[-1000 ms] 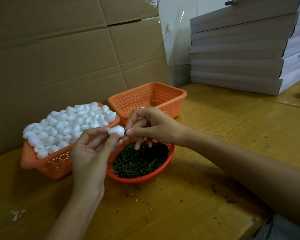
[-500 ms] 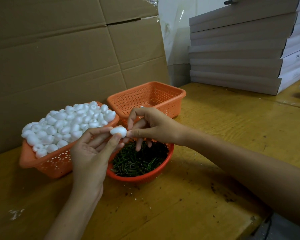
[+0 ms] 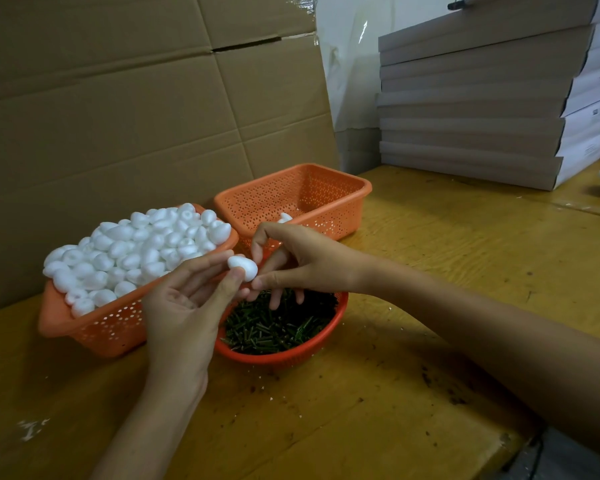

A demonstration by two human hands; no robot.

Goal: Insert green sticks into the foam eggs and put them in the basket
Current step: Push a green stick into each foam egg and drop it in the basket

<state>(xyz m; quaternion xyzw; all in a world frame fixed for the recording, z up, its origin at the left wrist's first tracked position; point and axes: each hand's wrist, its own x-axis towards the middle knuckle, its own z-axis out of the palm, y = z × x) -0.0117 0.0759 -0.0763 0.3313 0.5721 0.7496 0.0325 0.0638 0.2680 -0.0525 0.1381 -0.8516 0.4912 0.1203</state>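
While a foam egg (image 3: 243, 268) is gripped between the thumb and fingertips of the left hand (image 3: 184, 306), above the round bowl (image 3: 291, 355) of green sticks (image 3: 278, 327), its right end is pinched by the right hand (image 3: 309, 261) with thumb and curled forefinger. Whether a stick lies between them cannot be told. A lone egg (image 3: 285, 217) is seen in the far basket (image 3: 326, 216) — beside it, the heaped basket (image 3: 94, 327).

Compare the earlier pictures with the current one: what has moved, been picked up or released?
Almost nothing. The left hand still pinches the foam egg near the bowl of green sticks, and the right hand still presses at its end; no stick shows there. Nothing was picked up or let go. The full egg basket and the nearly empty basket stayed put.
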